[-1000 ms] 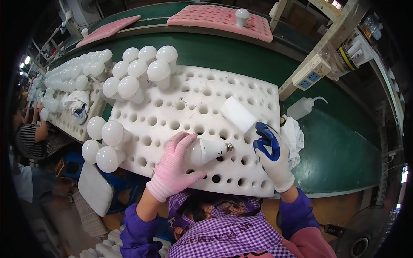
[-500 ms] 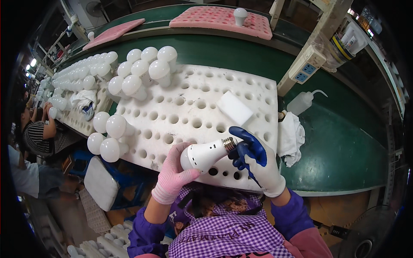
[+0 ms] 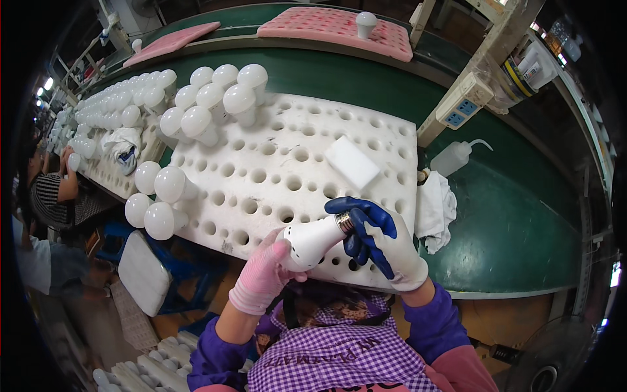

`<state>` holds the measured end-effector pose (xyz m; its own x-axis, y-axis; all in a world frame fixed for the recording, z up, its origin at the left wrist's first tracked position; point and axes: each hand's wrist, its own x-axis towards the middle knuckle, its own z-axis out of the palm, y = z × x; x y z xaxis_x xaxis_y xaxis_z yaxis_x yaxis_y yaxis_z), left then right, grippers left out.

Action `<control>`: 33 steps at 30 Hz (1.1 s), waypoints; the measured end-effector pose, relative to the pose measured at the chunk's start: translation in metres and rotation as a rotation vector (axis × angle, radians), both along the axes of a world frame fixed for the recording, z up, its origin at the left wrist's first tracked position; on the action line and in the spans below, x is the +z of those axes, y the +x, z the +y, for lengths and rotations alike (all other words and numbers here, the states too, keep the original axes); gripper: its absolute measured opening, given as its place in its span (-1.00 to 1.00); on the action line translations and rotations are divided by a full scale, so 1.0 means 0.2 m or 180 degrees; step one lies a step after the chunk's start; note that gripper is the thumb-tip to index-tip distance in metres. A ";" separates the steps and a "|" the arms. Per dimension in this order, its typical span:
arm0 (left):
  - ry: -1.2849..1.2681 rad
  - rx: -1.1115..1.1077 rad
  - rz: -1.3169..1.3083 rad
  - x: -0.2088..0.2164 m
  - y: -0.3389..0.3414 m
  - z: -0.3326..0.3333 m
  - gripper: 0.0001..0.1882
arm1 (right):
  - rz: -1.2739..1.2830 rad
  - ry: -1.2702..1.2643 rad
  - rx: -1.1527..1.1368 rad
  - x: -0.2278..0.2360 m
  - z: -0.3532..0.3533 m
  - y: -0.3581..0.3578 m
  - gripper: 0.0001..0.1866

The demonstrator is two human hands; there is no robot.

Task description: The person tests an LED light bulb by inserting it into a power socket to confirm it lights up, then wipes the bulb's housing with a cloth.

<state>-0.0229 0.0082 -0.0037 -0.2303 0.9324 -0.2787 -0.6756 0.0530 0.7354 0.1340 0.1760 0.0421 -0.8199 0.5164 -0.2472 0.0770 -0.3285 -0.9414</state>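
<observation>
A white LED light bulb (image 3: 312, 244) is held at a slant above the near edge of the white foam tray (image 3: 274, 189). My left hand (image 3: 264, 273), in a pink glove, grips the bulb's round end. At its metal screw base is my right hand (image 3: 386, 243), in a white glove with blue-coated fingers; these fingers curl around the base and partly hide it. A white foam block (image 3: 353, 163) lies on the tray just beyond my right hand. Several bulbs stand in the tray's holes on the left, among them a near one (image 3: 163, 220).
At right, a white cloth (image 3: 435, 212) and a squeeze bottle (image 3: 453, 158) lie on the green bench (image 3: 503, 228). A socket strip (image 3: 465, 108) is fixed to the post. Pink foam trays (image 3: 320, 29) lie at the back. Another person (image 3: 55, 189) sits at far left, near more bulbs.
My right fingers have closed around the bulb's screw base. The bulb has rolled in my left hand, so its side markings have shifted. The whole view has moved slightly.
</observation>
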 end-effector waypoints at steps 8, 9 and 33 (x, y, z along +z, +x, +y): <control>-0.0238 -0.0124 -0.1553 -0.07 0.00 -0.02 -0.18 | -0.0002 -0.0313 0.0145 0.01 0.00 -0.03 -0.69; -0.0207 -0.0241 -0.1757 -0.08 -0.01 -0.02 -0.15 | 0.0022 -0.0350 0.0128 0.01 0.00 -0.03 -0.69; 0.0530 0.0989 0.1803 -0.01 0.10 -0.06 -0.03 | 0.0218 0.0085 -0.0082 0.02 -0.05 -0.05 -0.71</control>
<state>-0.0029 -0.0039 -0.0055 -0.5636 0.8192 0.1064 -0.1481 -0.2269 0.9626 0.1237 0.1667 0.0458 -0.8207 0.5433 -0.1768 0.0039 -0.3042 -0.9526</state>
